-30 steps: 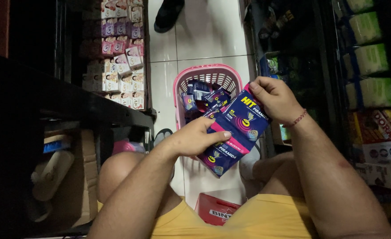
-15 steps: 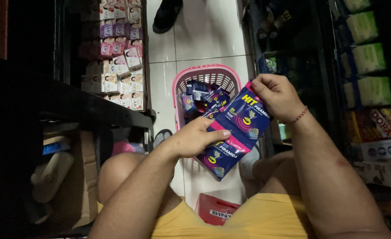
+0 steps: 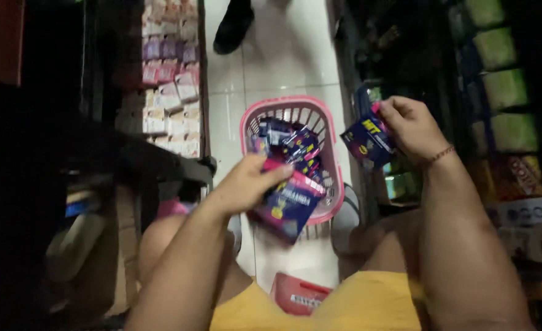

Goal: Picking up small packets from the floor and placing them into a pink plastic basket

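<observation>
Dim, motion-blurred picture; shelves fall into deep shadow.

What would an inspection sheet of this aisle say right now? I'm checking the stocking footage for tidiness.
Surface: white tiled floor, bare in the aisle's middle.
Job's things: dark blue packs; one stack in the left hand, one pack in the right hand; more in the pink basket.
Clutter: red box by the knees.
Grippers: both hands closed on packs.
Cables: nothing seen.
Surroundings: stocked shelves left and right; another person's dark shoe.
</observation>
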